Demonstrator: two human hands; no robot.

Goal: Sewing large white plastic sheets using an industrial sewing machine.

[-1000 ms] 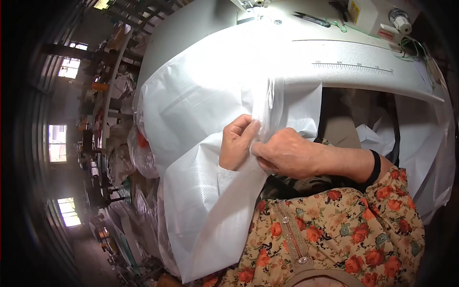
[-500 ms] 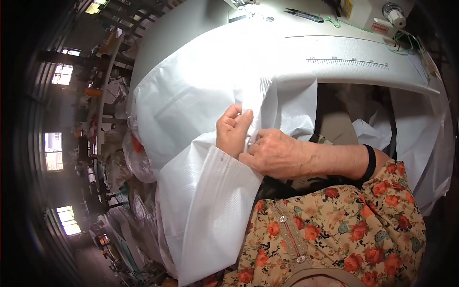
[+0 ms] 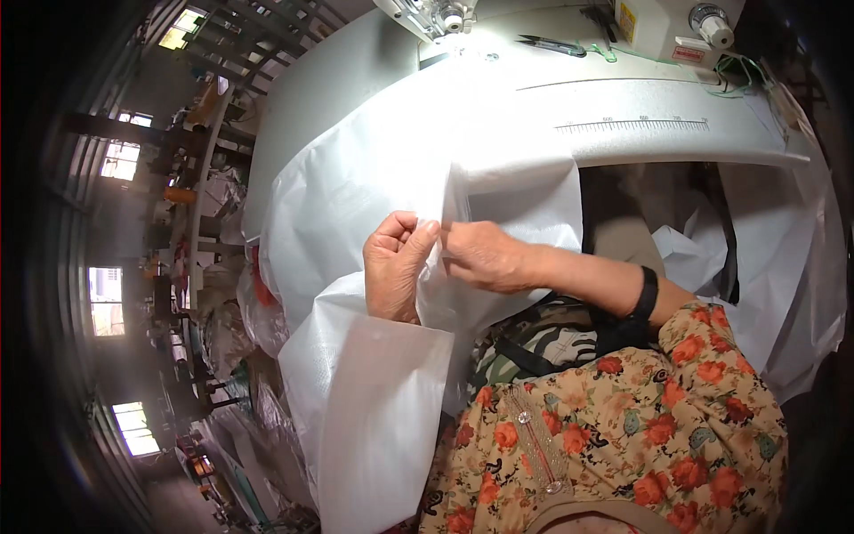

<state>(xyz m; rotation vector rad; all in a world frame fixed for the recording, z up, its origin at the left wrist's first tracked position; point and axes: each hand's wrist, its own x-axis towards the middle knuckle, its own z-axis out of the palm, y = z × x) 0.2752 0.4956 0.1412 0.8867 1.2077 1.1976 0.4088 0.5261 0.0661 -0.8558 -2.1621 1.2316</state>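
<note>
A large white woven plastic sheet (image 3: 342, 191) spreads over the sewing machine table and hangs down over my lap. My left hand (image 3: 396, 267) pinches a gathered fold of it between thumb and fingers, in front of the machine. Close beside it on the right, my right hand (image 3: 489, 256) is closed on the same fold, its fingertips turned toward the left hand and partly hidden. A loose flap of the sheet covers my left forearm. Strong light washes out the cloth beneath the sewing machine head (image 3: 436, 16).
Dark thread snips (image 3: 553, 44) lie on the sewing table (image 3: 623, 105), near its printed ruler and some green thread. A white machine part with a knob (image 3: 712, 25) stands at far right. More white sheeting (image 3: 774, 276) hangs at right; cluttered shelves (image 3: 209, 169) line the left.
Both hands have shifted, the left one leftward and slightly down, the right one upward and left. They no longer overlap. The flap over my left forearm has dropped lower, and the view has tilted slightly.
</note>
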